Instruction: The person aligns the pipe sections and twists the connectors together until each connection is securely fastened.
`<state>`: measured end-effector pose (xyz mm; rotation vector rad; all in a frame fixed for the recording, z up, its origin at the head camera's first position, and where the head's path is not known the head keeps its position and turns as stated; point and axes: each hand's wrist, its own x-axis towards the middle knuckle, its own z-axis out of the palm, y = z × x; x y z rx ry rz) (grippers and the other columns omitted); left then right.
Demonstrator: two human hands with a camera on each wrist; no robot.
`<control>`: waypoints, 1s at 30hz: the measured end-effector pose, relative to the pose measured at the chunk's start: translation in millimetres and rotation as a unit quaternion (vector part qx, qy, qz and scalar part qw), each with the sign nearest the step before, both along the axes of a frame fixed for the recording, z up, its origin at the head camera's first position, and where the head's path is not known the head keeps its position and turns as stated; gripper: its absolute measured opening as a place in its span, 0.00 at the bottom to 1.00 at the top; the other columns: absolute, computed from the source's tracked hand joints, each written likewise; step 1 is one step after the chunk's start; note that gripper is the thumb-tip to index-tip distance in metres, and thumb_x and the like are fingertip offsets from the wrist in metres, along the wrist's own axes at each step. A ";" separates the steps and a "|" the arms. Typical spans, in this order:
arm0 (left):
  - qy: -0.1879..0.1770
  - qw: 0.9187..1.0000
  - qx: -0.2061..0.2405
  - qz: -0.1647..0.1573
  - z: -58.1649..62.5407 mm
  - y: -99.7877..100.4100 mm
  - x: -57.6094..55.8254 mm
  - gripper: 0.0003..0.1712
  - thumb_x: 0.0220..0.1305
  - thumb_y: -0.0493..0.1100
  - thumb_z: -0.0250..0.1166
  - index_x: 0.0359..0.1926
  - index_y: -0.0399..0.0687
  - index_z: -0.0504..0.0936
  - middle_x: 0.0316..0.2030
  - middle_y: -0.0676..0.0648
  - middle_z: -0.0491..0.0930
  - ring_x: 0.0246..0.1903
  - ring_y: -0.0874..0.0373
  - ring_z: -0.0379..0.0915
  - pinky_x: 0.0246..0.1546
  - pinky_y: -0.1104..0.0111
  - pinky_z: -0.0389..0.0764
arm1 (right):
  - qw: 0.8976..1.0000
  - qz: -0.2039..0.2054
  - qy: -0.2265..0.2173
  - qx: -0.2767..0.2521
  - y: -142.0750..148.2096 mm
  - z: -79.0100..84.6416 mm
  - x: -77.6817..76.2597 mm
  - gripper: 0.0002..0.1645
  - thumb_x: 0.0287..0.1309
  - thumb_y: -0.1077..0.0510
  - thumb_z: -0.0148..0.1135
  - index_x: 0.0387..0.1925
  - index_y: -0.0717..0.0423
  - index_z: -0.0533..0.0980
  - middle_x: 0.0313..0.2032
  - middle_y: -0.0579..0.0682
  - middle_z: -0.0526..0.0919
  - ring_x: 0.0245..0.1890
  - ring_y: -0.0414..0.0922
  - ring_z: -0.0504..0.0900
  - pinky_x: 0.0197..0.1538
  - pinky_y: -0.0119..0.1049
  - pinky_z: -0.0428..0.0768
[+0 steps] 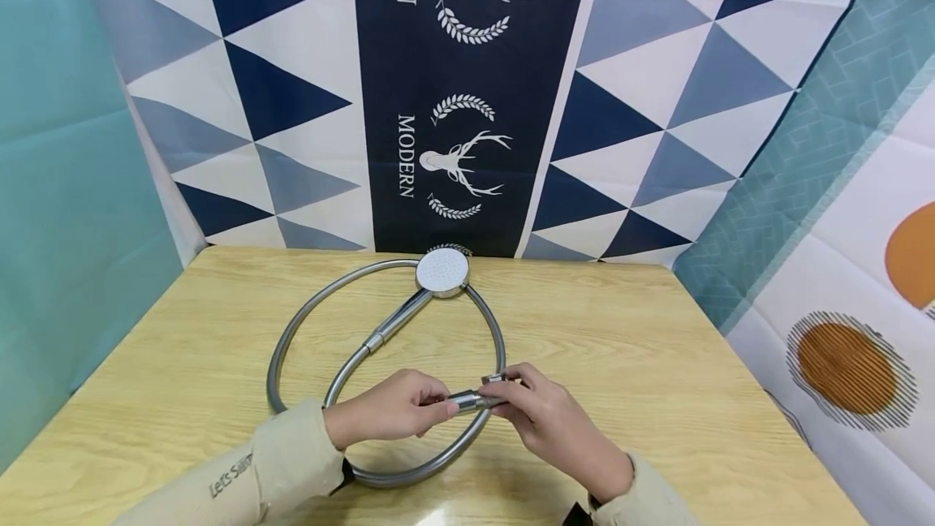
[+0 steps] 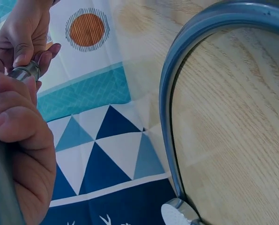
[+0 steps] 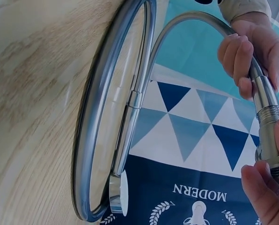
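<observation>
Left hand (image 1: 394, 406) gripping the grey hose (image 1: 398, 479) by its metal end nut (image 3: 265, 91); right hand (image 1: 549, 422) pinching a metal connector (image 3: 270, 140), threads (image 3: 269, 113) visible between. Beyond, the hose loops over the wooden surface (image 1: 606, 339); the shower head (image 1: 441, 270) lies face up near the far edge.

I have two hands: one left hand (image 1: 400, 406) and one right hand (image 1: 542, 414). I see one table (image 1: 621, 331), one shower head (image 1: 442, 271) by its far edge, one long hose (image 3: 91, 136) and one small metal piece (image 3: 270, 143).
</observation>
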<state>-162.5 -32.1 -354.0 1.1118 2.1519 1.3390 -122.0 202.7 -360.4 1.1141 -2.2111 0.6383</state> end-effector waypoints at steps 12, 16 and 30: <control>-0.166 0.986 0.009 0.018 4.2 3.3 -0.8 0.16 0.72 0.40 0.53 0.47 0.32 0.81 0.27 0.46 0.83 0.08 0.67 0.54 0.11 0.76 0.58 | 1.000 0.010 0.009 0.008 -1.3 -3.6 -1.2 0.10 0.65 0.57 0.56 0.44 0.54 0.80 0.37 0.51 0.76 0.30 0.39 0.80 0.35 0.21 0.76; -0.203 0.979 -0.016 -0.001 4.6 6.0 -0.5 0.17 0.73 0.40 0.50 0.46 0.33 0.82 0.26 0.48 0.82 0.08 0.67 0.49 0.11 0.75 0.55 | 1.000 0.014 0.011 0.013 -1.6 -5.1 -1.4 0.13 0.68 0.54 0.50 0.44 0.54 0.79 0.37 0.51 0.76 0.31 0.40 0.80 0.34 0.22 0.76; -0.178 0.984 0.003 -0.005 7.1 12.4 -1.5 0.03 0.66 0.33 0.59 0.36 0.34 0.75 0.23 0.51 0.76 0.10 0.66 0.60 0.11 0.76 0.62 | 1.000 0.011 0.003 0.012 1.8 -4.3 -1.0 0.10 0.65 0.57 0.56 0.44 0.54 0.79 0.38 0.50 0.76 0.30 0.39 0.80 0.34 0.21 0.75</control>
